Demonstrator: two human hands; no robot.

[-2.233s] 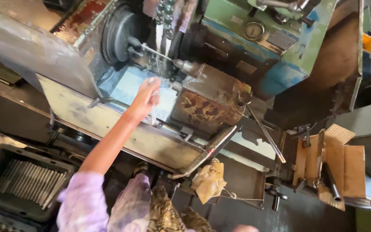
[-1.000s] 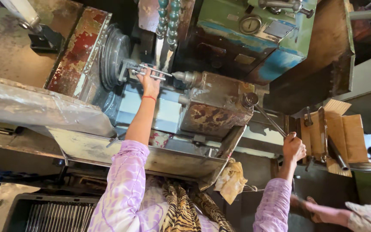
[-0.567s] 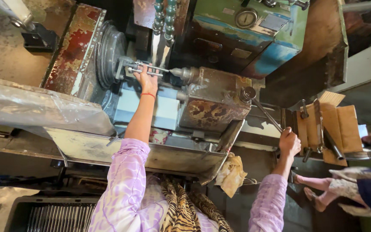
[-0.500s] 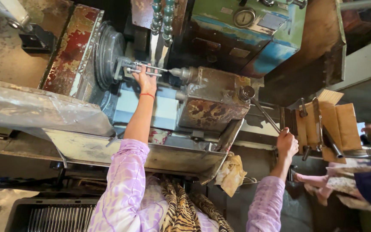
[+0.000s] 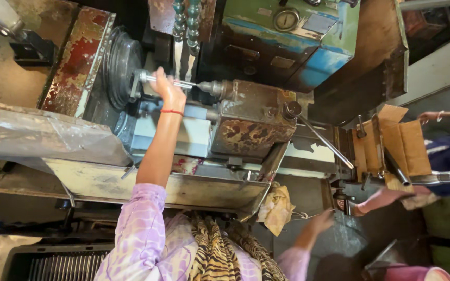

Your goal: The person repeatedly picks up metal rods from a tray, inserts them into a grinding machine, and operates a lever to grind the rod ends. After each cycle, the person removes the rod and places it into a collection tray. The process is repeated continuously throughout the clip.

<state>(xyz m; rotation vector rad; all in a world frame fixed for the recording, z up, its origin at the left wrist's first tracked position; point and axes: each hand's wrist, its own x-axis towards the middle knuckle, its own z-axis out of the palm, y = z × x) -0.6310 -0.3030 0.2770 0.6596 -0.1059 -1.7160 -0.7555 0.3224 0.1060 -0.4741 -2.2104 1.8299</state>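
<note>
Head view: left hand (image 5: 166, 89) is up at the lathe, grip closed around a thin metal rod (image 5: 175, 81) that sits in the chuck (image 5: 123, 67), its far end meeting the drill holder (image 5: 215, 88). Right hand (image 5: 321, 221) hangs low near a yellow rag (image 5: 276, 208), fingers loosely spread, holding nothing. Another person's hand (image 5: 378, 200) rests by the cardboard box (image 5: 399, 148). Rod looks seated; cutting seems not begun.

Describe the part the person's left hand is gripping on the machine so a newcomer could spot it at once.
Start at the big dark round chuck on the worn lathe's left side. A thin, shiny metal rod sticks out of it toward the rusty mottled block, and the left hand grips it. It alone is slim and bright; the long lever further right is darker and slanted.
</note>
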